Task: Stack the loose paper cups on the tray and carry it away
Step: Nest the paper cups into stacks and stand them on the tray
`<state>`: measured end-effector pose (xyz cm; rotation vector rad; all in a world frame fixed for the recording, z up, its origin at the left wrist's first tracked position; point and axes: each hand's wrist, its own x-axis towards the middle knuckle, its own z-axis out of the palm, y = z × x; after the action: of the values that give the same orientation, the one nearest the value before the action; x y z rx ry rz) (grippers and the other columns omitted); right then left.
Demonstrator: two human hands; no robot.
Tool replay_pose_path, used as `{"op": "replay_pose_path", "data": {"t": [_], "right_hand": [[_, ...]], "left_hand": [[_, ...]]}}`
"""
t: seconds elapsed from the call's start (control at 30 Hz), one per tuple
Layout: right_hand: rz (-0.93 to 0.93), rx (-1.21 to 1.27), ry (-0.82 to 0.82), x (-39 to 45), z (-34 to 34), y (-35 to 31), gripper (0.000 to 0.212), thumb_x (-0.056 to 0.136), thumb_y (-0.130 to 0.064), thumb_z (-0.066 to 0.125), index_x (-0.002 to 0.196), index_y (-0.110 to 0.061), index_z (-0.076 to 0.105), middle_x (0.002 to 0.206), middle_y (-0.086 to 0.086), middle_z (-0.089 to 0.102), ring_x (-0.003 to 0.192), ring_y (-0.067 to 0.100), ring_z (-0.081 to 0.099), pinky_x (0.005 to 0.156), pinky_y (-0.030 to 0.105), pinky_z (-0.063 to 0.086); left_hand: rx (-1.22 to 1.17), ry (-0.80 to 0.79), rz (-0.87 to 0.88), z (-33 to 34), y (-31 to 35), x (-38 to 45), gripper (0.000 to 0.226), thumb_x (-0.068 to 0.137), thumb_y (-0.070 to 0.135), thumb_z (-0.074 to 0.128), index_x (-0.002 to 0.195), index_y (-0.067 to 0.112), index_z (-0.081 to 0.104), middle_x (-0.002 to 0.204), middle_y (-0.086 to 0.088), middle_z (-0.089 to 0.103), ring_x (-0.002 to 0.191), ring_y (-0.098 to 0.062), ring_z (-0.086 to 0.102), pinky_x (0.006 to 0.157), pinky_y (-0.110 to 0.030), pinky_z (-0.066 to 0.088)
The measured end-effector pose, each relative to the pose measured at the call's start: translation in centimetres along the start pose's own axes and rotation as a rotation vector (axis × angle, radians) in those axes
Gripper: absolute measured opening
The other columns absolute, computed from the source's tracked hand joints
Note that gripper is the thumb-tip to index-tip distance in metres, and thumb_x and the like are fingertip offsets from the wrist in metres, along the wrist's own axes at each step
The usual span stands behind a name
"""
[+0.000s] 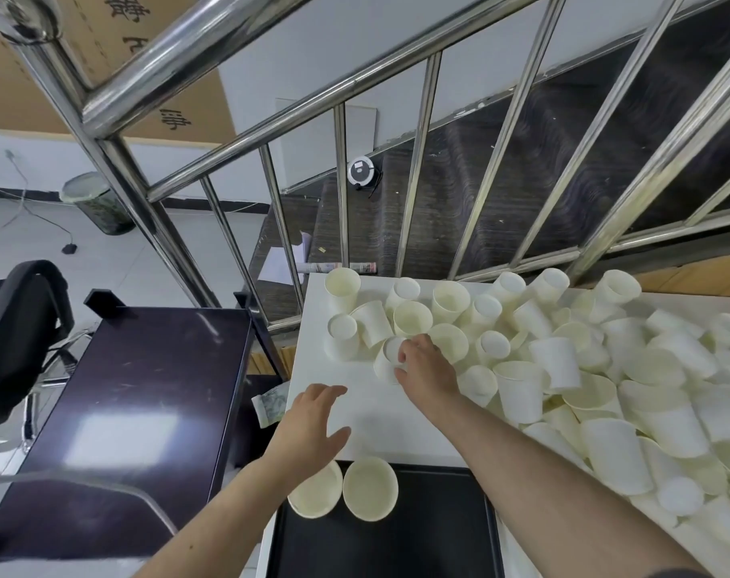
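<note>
**Right hand on a fallen cup, left hand free over the table**

Nearest you, under your left wrist, the black tray (396,531) carries two upright cups (369,488) side by side at its far edge, mouths up. Your left hand (313,423) hovers just beyond them over bare white table (367,415), fingers spread and relaxed, gripping nothing.

Beyond and to the right of that hand, your right hand (424,362) curls its fingers round a cup (390,360) at the near edge of the heap. That cup lies on its side, its long axis running away from you and leftward, its bottom facing up toward you. Your right hand is the one on it; the left is near but apart. I judge the coming move turns on this: the cup must come back toward you and be turned mouth-up before it will nest in a tray cup, which sits behind your right hand and to its left.

Past and to the right of your right hand, the pile of cups (605,369) spreads across the table, some upright, most tipped, many touching.

Left of your left hand stands a dark cabinet (146,410), an office chair (17,335) beyond it. Farthest off, a steel railing (271,168) crosses in front of dark stairs (459,194).
</note>
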<state>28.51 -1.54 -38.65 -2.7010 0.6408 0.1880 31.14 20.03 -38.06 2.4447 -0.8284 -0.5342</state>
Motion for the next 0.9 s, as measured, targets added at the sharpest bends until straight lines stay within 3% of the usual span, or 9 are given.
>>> {"op": "replay_pose_path", "data": {"t": [0.2,0.3,0.4,0.5,0.57,0.67,0.77,0.83,0.9], "right_hand": [[-0.031,0.025,0.012,-0.3,-0.2,0.5,0.013,0.094,-0.025,0.058,0.091,-0.012,0.056,0.118,0.0,0.048,0.101,0.023,0.05,0.073,0.034,0.046],[-0.038,0.153,0.036,-1.1,-0.3,0.7,0.016,0.091,-0.026,0.063,0.086,-0.012,0.058,0.11,-0.003,0.051,0.098,0.02,0.053,0.071,0.029,0.042],[0.084,0.528,-0.003,-2.6,-0.7,0.3,0.021,0.085,-0.031,0.071,0.08,-0.013,0.06,0.094,-0.004,0.057,0.086,0.014,0.055,0.069,0.024,0.044],[0.273,1.104,-0.191,-4.4,-1.6,-0.2,0.026,0.086,-0.029,0.073,0.083,-0.008,0.059,0.087,0.002,0.063,0.087,0.016,0.061,0.08,0.035,0.057],[0.34,1.375,-0.314,-5.2,-1.8,0.0,0.022,0.087,-0.026,0.071,0.086,-0.01,0.057,0.092,0.007,0.066,0.089,0.019,0.065,0.084,0.037,0.058],[0.357,1.553,-0.409,-6.0,-1.8,0.7,0.019,0.09,-0.023,0.068,0.095,-0.01,0.055,0.097,0.01,0.07,0.091,0.021,0.069,0.08,0.035,0.056],[0.339,1.491,-0.388,-6.1,-1.7,1.3,0.021,0.092,-0.026,0.066,0.101,-0.008,0.058,0.102,0.008,0.07,0.093,0.02,0.07,0.077,0.034,0.056],[0.334,1.224,-0.226,-5.9,-1.6,1.5,0.028,0.091,-0.034,0.066,0.102,-0.008,0.062,0.107,0.003,0.069,0.09,0.018,0.07,0.072,0.03,0.054],[0.277,0.802,0.009,-5.2,-1.6,2.5,0.027,0.089,-0.038,0.066,0.105,-0.017,0.064,0.113,-0.006,0.065,0.087,0.016,0.067,0.072,0.027,0.05]], "left_hand": [[-0.022,-0.003,-0.017,0.2,0.3,0.4,0.059,0.087,0.037,0.061,0.14,0.027,0.037,0.139,0.006,0.04,0.124,-0.013,0.042,0.103,-0.028,0.039],[-0.049,0.004,-0.015,0.2,0.9,0.6,0.061,0.086,0.037,0.063,0.141,0.026,0.036,0.14,0.005,0.039,0.126,-0.013,0.041,0.103,-0.027,0.038],[-0.17,0.054,-0.044,-0.1,1.6,0.9,0.076,0.08,0.039,0.071,0.144,0.025,0.031,0.142,0.007,0.034,0.126,-0.01,0.04,0.101,-0.024,0.038],[-0.359,0.104,-0.056,-0.4,2.3,1.1,0.093,0.072,0.044,0.078,0.147,0.03,0.023,0.137,0.015,0.027,0.125,-0.005,0.036,0.1,-0.025,0.041],[-0.532,0.098,-0.07,-0.6,2.8,1.2,0.092,0.071,0.041,0.079,0.144,0.038,0.024,0.134,0.019,0.028,0.123,-0.004,0.036,0.093,-0.024,0.048],[-0.65,0.075,-0.081,-0.6,3.1,1.5,0.081,0.068,0.047,0.078,0.136,0.048,0.033,0.133,0.019,0.041,0.12,-0.007,0.047,0.094,-0.036,0.051],[-0.606,0.092,-0.088,-0.4,3.6,1.7,0.075,0.07,0.043,0.076,0.133,0.045,0.037,0.129,0.015,0.047,0.115,-0.009,0.05,0.095,-0.037,0.05],[-0.507,0.129,-0.086,-0.3,3.8,1.8,0.074,0.074,0.033,0.077,0.136,0.037,0.036,0.126,0.013,0.043,0.114,-0.008,0.046,0.096,-0.029,0.044],[-0.337,0.14,-0.062,-0.4,3.9,1.9,0.077,0.074,0.029,0.077,0.139,0.031,0.034,0.127,0.01,0.041,0.115,-0.01,0.042,0.096,-0.024,0.038]]}}
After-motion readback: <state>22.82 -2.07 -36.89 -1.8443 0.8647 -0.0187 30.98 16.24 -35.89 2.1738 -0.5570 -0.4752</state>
